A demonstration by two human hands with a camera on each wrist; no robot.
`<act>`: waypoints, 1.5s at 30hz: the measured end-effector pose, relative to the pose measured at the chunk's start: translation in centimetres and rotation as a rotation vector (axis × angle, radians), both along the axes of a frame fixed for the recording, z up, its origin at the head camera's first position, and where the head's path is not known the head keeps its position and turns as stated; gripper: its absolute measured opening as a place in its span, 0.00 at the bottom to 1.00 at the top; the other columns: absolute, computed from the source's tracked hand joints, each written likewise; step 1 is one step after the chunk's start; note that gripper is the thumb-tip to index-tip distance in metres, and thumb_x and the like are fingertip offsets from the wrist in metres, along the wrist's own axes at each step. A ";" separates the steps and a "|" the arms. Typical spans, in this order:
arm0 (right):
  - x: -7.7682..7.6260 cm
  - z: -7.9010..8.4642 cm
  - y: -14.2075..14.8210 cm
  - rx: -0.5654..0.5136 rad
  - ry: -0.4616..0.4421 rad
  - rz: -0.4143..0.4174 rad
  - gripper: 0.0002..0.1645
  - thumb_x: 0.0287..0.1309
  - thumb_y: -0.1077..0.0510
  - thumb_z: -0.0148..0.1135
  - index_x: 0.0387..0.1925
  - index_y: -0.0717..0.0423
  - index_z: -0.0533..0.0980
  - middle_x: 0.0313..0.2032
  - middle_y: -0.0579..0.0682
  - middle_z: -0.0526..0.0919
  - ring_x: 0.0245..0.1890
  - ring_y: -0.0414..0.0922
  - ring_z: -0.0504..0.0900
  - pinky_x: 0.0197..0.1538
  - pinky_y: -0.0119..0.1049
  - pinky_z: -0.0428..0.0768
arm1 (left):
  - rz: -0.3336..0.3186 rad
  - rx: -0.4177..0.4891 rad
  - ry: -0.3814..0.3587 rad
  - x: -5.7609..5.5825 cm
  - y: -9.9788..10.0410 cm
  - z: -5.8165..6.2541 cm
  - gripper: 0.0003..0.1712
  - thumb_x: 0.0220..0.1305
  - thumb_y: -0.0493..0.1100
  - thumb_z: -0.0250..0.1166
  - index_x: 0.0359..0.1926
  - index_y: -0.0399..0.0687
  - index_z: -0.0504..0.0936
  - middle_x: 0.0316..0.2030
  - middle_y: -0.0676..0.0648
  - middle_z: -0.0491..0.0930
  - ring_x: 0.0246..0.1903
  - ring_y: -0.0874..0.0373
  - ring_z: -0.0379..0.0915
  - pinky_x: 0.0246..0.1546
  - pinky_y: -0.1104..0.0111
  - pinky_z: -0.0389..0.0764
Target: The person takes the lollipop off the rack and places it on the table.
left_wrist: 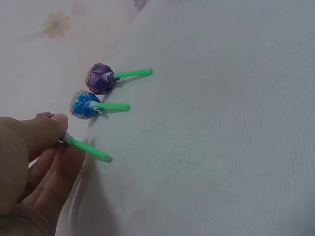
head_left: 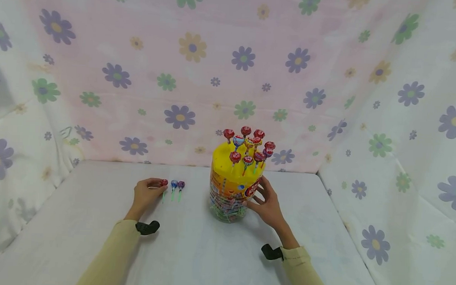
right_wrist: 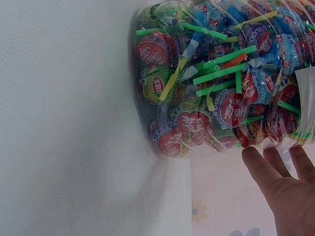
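Observation:
My left hand [head_left: 156, 188] pinches a red lollipop [head_left: 164, 183] lying on the white table; in the left wrist view my left hand [left_wrist: 59, 137] holds it where the red head [left_wrist: 45, 115] meets its green stick [left_wrist: 88, 150]. A blue lollipop [left_wrist: 83, 104] and a purple lollipop [left_wrist: 100, 78] lie just beyond it. My right hand [head_left: 263, 193] rests with straight fingers [right_wrist: 275, 167] against the side of a clear jar [head_left: 230, 193] packed with wrapped lollipops [right_wrist: 221, 78]. Several lollipops [head_left: 250, 145] stand upright in its yellow lid [head_left: 223, 165].
A white cloth covers the table [head_left: 194, 250]. Flowered fabric walls [head_left: 200, 74] close it in at the back and on both sides. The jar stands near the table's middle, the loose lollipops to its left.

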State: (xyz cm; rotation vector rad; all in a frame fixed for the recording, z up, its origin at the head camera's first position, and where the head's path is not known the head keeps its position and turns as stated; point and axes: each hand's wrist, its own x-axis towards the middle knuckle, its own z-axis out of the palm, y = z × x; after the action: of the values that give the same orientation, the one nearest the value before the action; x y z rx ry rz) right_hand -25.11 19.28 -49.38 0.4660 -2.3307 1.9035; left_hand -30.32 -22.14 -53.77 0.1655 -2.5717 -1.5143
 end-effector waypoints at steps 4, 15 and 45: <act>0.1 0.0 0.0 0.002 0.008 0.005 0.56 0.56 0.66 0.74 0.79 0.41 0.54 0.75 0.52 0.63 0.72 0.60 0.67 0.66 0.56 0.74 | 0.002 -0.036 0.013 -0.2 0.1 -0.4 0.22 0.64 0.40 0.72 0.53 0.30 0.83 0.45 0.32 0.86 0.44 0.43 0.86 0.41 0.70 0.83; 0.1 0.0 -0.1 0.007 0.011 0.006 0.56 0.57 0.66 0.74 0.79 0.41 0.54 0.75 0.52 0.63 0.72 0.60 0.67 0.66 0.56 0.75 | 0.029 -0.059 0.005 -0.2 0.6 -0.1 0.21 0.64 0.39 0.71 0.53 0.27 0.82 0.44 0.30 0.85 0.44 0.40 0.84 0.50 0.54 0.82; 0.1 0.0 0.1 -0.002 0.016 0.007 0.56 0.57 0.66 0.74 0.79 0.41 0.54 0.76 0.51 0.62 0.72 0.60 0.67 0.66 0.56 0.75 | 0.035 -0.104 -0.016 0.1 1.7 0.6 0.24 0.65 0.39 0.69 0.55 0.23 0.80 0.44 0.28 0.84 0.47 0.36 0.81 0.55 0.46 0.79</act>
State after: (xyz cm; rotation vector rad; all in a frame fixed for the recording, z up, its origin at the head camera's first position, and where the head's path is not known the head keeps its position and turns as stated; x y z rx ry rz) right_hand -25.00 19.34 -49.39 0.4877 -2.3206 1.8978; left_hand -30.26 -20.46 -53.16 0.2103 -2.6379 -1.3698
